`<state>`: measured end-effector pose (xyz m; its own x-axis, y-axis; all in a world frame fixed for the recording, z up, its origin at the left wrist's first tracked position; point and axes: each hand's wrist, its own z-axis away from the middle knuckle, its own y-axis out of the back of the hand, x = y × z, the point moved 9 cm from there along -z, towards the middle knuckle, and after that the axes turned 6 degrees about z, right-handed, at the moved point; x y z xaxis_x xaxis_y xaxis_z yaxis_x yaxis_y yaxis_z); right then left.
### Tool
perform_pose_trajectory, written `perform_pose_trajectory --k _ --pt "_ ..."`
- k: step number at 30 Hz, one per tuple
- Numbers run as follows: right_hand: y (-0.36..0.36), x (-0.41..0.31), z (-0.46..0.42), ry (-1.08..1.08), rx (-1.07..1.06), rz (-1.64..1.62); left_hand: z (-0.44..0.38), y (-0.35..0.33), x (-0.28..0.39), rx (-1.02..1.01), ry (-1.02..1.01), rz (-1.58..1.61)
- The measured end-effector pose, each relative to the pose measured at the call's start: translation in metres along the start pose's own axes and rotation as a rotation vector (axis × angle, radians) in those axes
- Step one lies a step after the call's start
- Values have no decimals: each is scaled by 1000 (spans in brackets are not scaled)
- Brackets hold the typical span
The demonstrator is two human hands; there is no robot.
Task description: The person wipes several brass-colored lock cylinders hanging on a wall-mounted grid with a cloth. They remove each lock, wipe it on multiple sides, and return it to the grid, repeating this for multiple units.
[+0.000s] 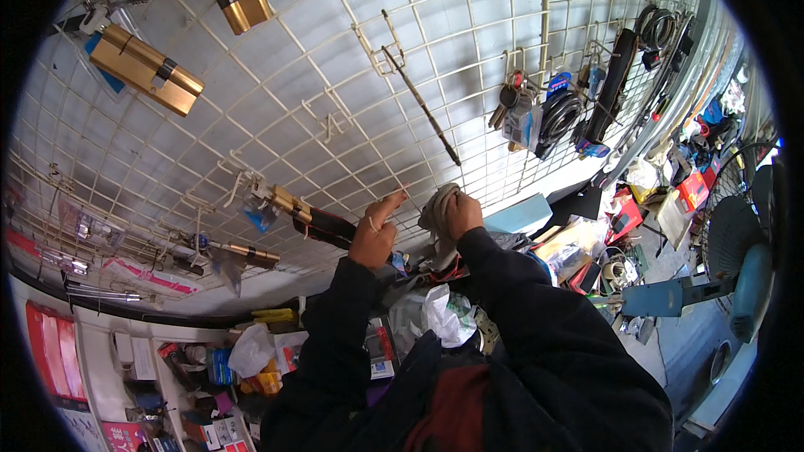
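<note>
My right hand grips a crumpled grey cloth against or just in front of a cream wire grid panel. Its loose end hangs below the fist. To the left, my left hand is raised at the grid with the index finger stretched out. No held thing shows in it, and whether its fingertip touches the wire cannot be made out. Beside that wrist is a black strap-like item, near a brass lock cylinder. A thin dark rod hook juts from the grid above both hands.
Larger brass cylinders hang at upper left. Keys and coiled black cable locks hang at right. Below lie a white plastic bag, a light-blue box and piled packages. A fan stands at far right.
</note>
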<state>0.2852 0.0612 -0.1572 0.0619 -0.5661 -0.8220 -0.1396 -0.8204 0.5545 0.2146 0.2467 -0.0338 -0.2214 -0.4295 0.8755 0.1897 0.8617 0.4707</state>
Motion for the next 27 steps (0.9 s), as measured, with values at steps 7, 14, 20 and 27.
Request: perform_pose_trajectory --k 7,14,20,27 --pt "13 7 30 62 -154 205 -1 0 0 11 41 36" --pt "20 -6 43 -22 -116 -90 -1 -1 2 14 15 44" --pt "4 -26 7 -148 -167 -13 -1 -1 5 26 8 -13" --pt "7 27 31 -272 -99 -814 -1 0 1 32 6 38"
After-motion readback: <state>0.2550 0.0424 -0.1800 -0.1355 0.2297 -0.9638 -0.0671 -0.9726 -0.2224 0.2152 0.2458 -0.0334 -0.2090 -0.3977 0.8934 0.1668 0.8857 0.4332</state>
